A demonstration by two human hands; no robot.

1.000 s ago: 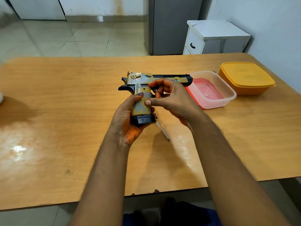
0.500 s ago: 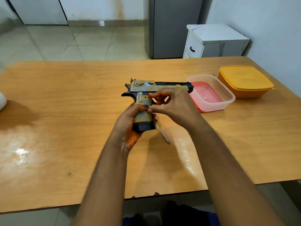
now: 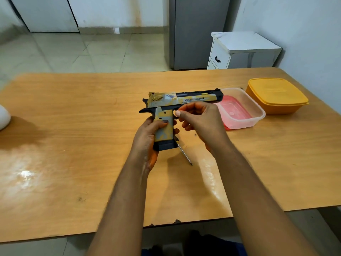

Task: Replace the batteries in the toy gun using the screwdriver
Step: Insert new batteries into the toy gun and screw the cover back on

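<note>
- The toy gun (image 3: 181, 100) is up off the table (image 3: 73, 126), side-on to the camera, barrel pointing right towards the containers. It sits a touch higher in the view than a second ago, and more of its printed slide now shows.
- The left hand (image 3: 147, 137) keeps its wrap around the grip, thumb lying across the yellow-and-grey panel, with the black base poking out below the palm.
- The right hand (image 3: 199, 121) has changed: a second ago its fingertips were pressed against the grip beside the left thumb; now they've lifted clear, pinched together just off the trigger area. Whether a screw sits in that pinch I cannot tell, as it's too small to see.
- That reads to me like a tiny part being drawn away from the grip, so the battery cover may be close to opening.
- The screwdriver (image 3: 184, 154) lies on the table under the gun, shaft angled towards the camera, handle hidden behind the grip. Nobody's touching it.
- A dark speck (image 3: 195, 134) rests on the table just right of the hands, possibly a loose screw.
- Further right: a clear container (image 3: 241, 109) with a red lid beneath it, then an orange lidded box (image 3: 276, 95).
</note>
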